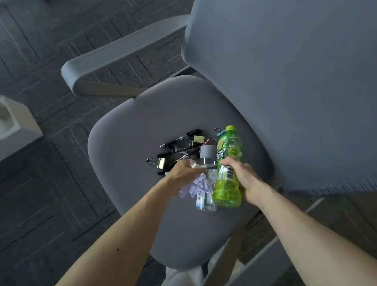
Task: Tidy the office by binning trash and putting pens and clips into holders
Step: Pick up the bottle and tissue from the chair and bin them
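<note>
Both forearms stretched forward: right hand (241, 175) wrapped round the middle of a green plastic drink bottle (226, 148), left hand (182, 173) palm-down, fingers curled on crumpled lilac paper (199, 187), over a grey fabric chair seat (131, 135) strewn with black pens (179, 140) and gold binder clips (161, 163).

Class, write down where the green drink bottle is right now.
In the head view, the green drink bottle is right of centre over the chair seat, gripped by the right hand, beside the clear grey-capped bottle on its left.
</note>
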### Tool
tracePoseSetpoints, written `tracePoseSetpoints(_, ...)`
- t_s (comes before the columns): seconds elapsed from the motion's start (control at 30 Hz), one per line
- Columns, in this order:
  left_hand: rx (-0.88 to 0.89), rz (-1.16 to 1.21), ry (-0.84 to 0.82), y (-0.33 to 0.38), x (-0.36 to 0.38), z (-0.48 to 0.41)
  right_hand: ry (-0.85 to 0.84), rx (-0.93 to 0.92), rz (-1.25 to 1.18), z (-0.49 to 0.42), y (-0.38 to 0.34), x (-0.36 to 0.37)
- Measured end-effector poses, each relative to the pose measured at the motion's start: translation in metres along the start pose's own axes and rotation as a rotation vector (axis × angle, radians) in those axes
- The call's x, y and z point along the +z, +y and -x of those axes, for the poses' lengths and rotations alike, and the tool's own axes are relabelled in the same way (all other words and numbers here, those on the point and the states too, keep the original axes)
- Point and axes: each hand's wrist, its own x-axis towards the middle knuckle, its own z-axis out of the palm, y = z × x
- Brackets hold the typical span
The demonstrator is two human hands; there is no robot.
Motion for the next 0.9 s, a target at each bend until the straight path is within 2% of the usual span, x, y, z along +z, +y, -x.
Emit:
tracePoseSetpoints(0.13,0.002,0.155,-0.07,-0.006,0.002,-0.001,-0.046,-0.037,-0.057,0.012,-0.006,0.007)
tracePoseSetpoints(0.27,0.022,0.276,-0.048,0.002,-0.008,0.014,-0.15,-0.116,-0.09,0.028,-0.022,0.013)
tracePoseSetpoints(0.37,0.084,0.357,-0.045,0.016,-0.028,0.04,-0.234,-0.163,0.008,0.053,-0.047,0.025)
tracePoseSetpoints(0.53,0.214,0.522,-0.025,0.044,-0.086,0.117,-0.476,-0.203,0.215,0.119,-0.101,0.065)
tracePoseSetpoints(0.77,0.322,0.744,0.214,0.05,-0.161,0.265,-0.689,-0.309,0.397,0.231,-0.148,0.154)
tracePoseSetpoints(0.9,0.452,0.86,0.449,0.026,-0.184,0.378,-0.871,-0.386,0.491,0.317,-0.144,0.211)
